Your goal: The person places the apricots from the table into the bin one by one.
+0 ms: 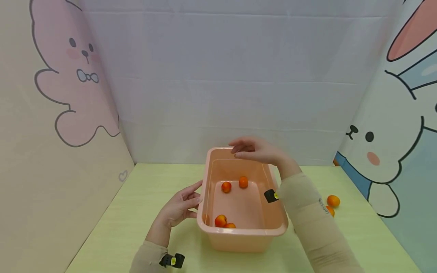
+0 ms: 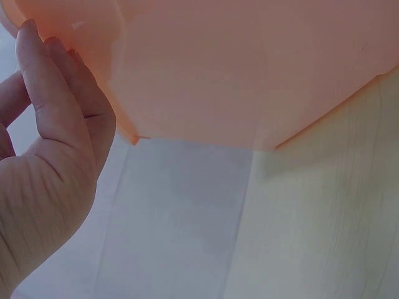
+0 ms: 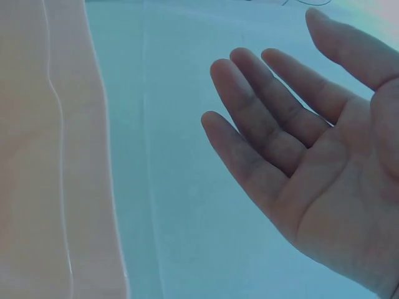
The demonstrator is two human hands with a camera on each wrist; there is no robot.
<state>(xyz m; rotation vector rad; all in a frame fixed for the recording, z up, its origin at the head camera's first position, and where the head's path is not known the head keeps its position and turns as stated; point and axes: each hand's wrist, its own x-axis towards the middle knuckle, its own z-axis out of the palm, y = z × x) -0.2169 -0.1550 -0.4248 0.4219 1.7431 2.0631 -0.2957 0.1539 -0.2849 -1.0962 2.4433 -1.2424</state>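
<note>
Head view: a peach-pink plastic tub (image 1: pixel 242 227) stands on the pale green counter (image 1: pixel 136 212), with four orange fruits inside it. Two of them (image 1: pixel 226 187) (image 1: pixel 243 182) lie toward the far end; two more (image 1: pixel 220 220) (image 1: pixel 230 225) lie against the near wall. The left hand (image 1: pixel 179 206) rests against the tub's left outer wall, its fingers straight and touching the plastic; it grasps nothing. The left wrist view shows the same thing, with the fingertips (image 2: pixel 47 68) laid on the tub (image 2: pixel 249 68) just under its rim. The right hand (image 1: pixel 257 150) hovers above the tub's far rim, palm down, its grip released and empty. In the right wrist view the fingers (image 3: pixel 262 124) are spread loosely, with the tub's wall (image 3: pixel 43 156) off to one side and not touched. Two more orange fruits (image 1: pixel 333 201) (image 1: pixel 329 210) lie on the counter to the right of the tub, partly behind the right sleeve (image 1: pixel 314 223). Cartoon rabbit panels (image 1: pixel 78 76) stand at both sides. A small mark shows on the right sleeve, too small to read. No other writing can be read.
</note>
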